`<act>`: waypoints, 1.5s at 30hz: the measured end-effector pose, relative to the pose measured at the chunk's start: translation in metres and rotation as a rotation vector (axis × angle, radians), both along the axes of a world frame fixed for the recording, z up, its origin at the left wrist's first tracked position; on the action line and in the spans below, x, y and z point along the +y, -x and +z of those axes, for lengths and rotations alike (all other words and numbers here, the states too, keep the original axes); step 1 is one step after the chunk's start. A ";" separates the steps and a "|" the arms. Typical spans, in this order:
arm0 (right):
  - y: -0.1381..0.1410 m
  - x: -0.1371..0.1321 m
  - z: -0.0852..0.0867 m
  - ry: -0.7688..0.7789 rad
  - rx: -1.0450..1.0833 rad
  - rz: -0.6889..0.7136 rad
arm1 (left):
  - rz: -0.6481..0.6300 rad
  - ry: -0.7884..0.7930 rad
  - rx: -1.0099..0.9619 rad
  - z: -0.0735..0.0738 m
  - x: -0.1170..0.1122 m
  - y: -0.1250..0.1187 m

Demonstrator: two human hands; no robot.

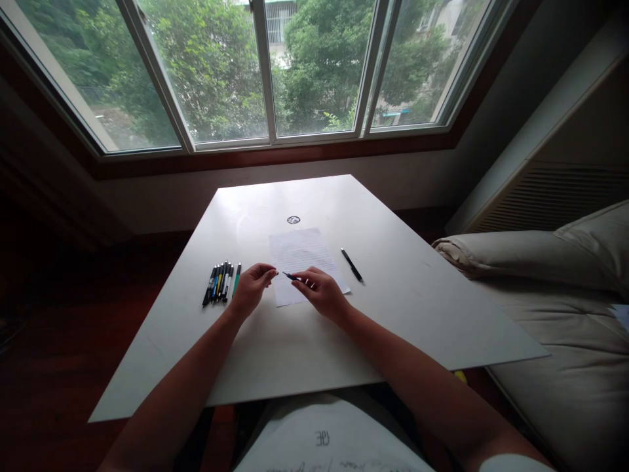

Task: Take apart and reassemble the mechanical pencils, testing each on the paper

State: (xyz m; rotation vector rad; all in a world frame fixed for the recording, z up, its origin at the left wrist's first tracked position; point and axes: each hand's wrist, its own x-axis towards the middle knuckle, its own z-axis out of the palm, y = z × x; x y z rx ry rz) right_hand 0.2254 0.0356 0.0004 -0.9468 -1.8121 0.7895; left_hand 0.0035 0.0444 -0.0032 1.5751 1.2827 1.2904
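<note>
Over the near part of a printed sheet of paper point(295, 252), my two hands are close together. My right hand point(322, 292) pinches a dark pen point(289, 276), its thin pointed end towards my left hand. The rest of that pen is hidden by my fingers. My left hand point(253, 285) is closed in a pinch, with something tiny and pale at the fingertips, too small to name. A small gap lies between the fingertips and the pen's point. Left of my left hand lie a green pen point(236, 279) and a row of several pens point(219, 283).
A black pen point(351, 265) lies right of the paper on the white table point(417, 314). A round dark emblem point(293, 220) marks the table beyond the sheet. Windows point(314, 72) stand behind, and a pale sofa point(540, 295) is at the right.
</note>
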 end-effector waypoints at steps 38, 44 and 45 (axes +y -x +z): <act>-0.007 0.003 -0.002 -0.220 -0.287 -0.032 | -0.183 -0.215 0.306 -0.002 -0.007 -0.001; -0.017 0.016 0.002 -0.128 -0.083 -0.083 | -0.085 -0.186 0.267 -0.007 0.001 0.010; -0.017 0.017 0.001 -0.103 -0.058 -0.081 | -0.084 -0.184 0.266 -0.007 0.001 0.012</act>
